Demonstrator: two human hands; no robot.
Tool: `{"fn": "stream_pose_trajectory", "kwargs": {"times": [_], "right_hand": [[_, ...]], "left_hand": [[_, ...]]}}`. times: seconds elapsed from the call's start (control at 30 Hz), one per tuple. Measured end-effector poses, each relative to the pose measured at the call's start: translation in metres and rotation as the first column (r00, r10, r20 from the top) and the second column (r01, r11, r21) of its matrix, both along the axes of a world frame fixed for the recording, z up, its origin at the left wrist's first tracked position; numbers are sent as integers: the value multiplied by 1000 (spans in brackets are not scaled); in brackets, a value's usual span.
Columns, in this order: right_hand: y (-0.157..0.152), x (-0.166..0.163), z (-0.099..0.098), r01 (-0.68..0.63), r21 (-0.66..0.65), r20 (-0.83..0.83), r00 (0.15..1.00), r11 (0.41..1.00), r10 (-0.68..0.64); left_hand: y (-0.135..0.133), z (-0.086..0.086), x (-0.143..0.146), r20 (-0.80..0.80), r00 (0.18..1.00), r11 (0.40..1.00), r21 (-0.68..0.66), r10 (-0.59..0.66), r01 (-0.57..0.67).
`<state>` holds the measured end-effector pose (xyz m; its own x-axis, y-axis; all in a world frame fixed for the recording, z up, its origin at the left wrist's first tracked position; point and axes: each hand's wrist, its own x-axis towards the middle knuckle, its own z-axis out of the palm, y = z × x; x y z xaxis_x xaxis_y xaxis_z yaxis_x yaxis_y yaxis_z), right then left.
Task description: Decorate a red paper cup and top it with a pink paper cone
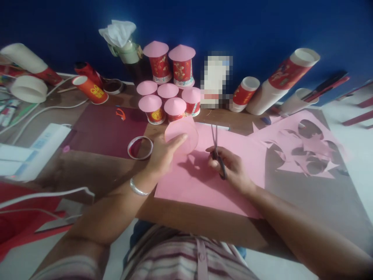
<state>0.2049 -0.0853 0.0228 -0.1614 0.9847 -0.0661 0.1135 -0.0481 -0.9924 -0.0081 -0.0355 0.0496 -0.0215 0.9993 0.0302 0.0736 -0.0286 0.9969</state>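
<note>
My left hand (pixel 163 153) pinches a round pink paper disc (pixel 182 137) and holds it up over a large pink paper sheet (pixel 204 182). My right hand (pixel 230 167) grips a pair of scissors (pixel 217 149), blades pointing away from me, just right of the disc. A silver bracelet (pixel 137 188) circles my left wrist. Behind the disc stands a cluster of red paper cups with pink cone lids (pixel 167 103).
A tape roll (pixel 140 147) lies left of my left hand. A pink sheet with cut-out holes (pixel 305 149) lies at the right. Stacked cups (pixel 287 77) lean on the blue wall. A white power strip (pixel 37 149) and cables sit at the left.
</note>
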Motion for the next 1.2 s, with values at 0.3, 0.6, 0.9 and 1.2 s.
{"fn": "stream_pose_trajectory", "kwargs": {"times": [0.3,0.6,0.9,1.2], "right_hand": [[-2,-4,3,-135,38,80,988,990,132],[-3,-3,4,-138,44,63,989,990,135],[-2,-6,11,-160,48,80,985,986,156],[-3,-6,10,-164,49,78,984,985,160]], "left_hand": [[-4,-3,-3,23,991,988,-76,-133,134],[-7,-1,1,36,983,979,-84,-181,184],[-9,-1,1,0,973,972,-24,-232,232],[-10,-1,2,-32,975,975,-9,-221,221]]}}
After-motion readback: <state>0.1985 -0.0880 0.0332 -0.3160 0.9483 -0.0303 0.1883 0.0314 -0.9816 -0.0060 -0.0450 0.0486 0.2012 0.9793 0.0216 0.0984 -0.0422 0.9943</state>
